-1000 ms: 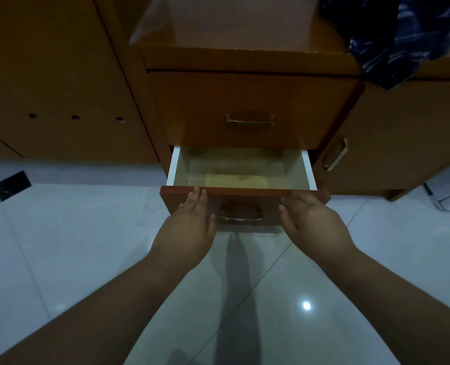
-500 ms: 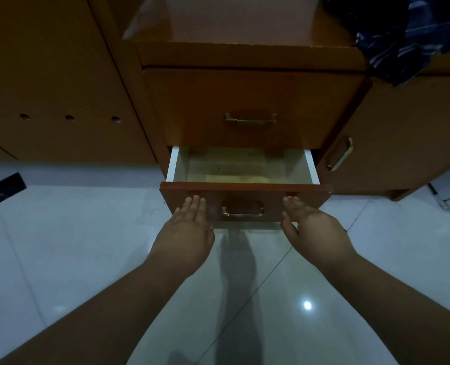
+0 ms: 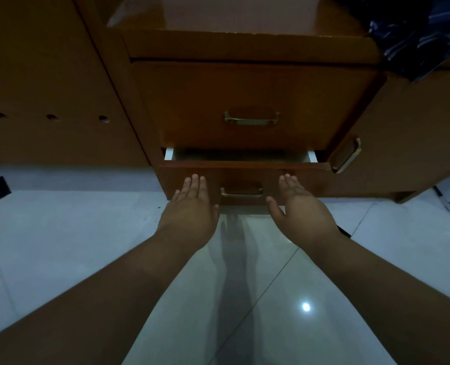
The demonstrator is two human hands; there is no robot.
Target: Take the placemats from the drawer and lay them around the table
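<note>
Lower orange-brown wooden drawer [image 3: 189, 177] is the landmark. Vs 1 s ago it's pushed nearly shut: then its pale inside and floor showed wide, now only a thin white-edged slit shows behind its front. Placemats: can't see any in that slit.

Nearest, 2 bare forearms over the glossy white tiled floor [image 3: 60, 233]. Left hand [image 3: 191, 206] w/ fingers straight and together, flat on the drawer front, left of its brass bar handle [image 3: 241, 193]. Right hand [image 3: 301, 208] same, fingers straight, thumb spread, on the front right of that handle. Neither holds anything.

Above the drawer: 1 closed upper wooden drawer [image 3: 192, 101]. Right of it: 1 wooden cabinet door [image 3: 416, 140]. Count: 2 drawers, 3 brass handles. Farthest, up right of the drawer: 1 dark striped cloth [image 3: 423, 35] hanging over the desk top.
</note>
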